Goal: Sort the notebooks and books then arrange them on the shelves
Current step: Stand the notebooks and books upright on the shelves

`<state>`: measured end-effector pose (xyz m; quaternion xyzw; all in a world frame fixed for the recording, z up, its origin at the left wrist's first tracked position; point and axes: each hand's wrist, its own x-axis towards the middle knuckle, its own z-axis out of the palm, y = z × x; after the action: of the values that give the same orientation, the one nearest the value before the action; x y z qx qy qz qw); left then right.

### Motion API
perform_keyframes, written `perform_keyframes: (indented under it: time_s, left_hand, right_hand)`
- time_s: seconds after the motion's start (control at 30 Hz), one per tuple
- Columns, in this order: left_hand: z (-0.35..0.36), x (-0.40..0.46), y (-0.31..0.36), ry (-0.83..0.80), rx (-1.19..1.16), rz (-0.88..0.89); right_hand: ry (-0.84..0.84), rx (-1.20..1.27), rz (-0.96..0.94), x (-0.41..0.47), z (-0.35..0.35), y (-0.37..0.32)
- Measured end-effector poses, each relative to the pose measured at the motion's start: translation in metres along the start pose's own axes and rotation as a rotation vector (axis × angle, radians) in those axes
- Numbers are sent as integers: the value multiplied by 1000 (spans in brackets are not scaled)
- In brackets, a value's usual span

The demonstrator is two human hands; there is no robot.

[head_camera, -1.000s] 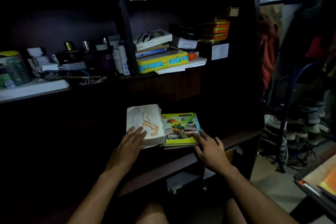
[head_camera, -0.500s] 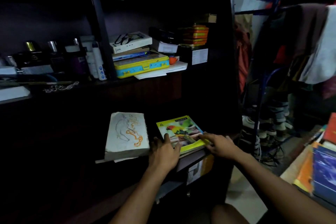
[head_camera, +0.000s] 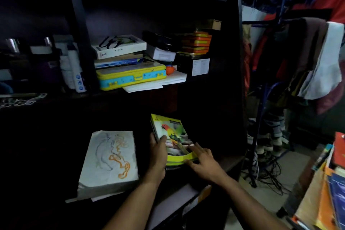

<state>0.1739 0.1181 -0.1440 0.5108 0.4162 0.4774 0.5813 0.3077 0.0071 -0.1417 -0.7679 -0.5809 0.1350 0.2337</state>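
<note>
1. Low centre of the frame: both hands are on the parrot-cover notebook (head_camera: pixel 172 140), the top one of a small stack sitting on the lower shelf (head_camera: pixel 231 163) of the dark unit.
2. The left hand (head_camera: pixel 157 157) clamps the stack's left edge, thumb over the cover and fingers (head_camera: pixel 153 141) wrapped down the side. It looks like that grip is there to keep the stack square.
3. The right hand (head_camera: pixel 202 162) lies mostly flat, fingers spread narrow and straight across the yellow lower border, fingertips pressing the near edge. I'd say that's a nudge to line up the spines or slide the stack back.
4. Just left, apart from the stack, the paper-wrapped book (head_camera: pixel 109 162) with the orange squiggle lies flat on the same shelf. It appears to be parked as a separate pile, loose sheets poking out beneath it.
5. Up in the middle of the frame, the upper shelf carries a yellow and blue case (head_camera: pixel 130 76) under a white box (head_camera: pixel 119 46), with orange tins (head_camera: pixel 196 43) to the right.
6. Bottom right corner: more books (head_camera: pixel 330 188) wait outside the unit, so my guess is the sorting is only partway done.
</note>
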Motion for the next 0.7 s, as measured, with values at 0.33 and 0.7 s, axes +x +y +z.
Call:
perform_keyframes:
  time_s: [0.33,0.7]
  left_hand:
    - [5,8,9,296,-27,435]
    - [8,1,4,-126,71,394]
  right_hand:
    - [262,304,-270,15,37,-36]
    - [239,616,-307,18,32,-32]
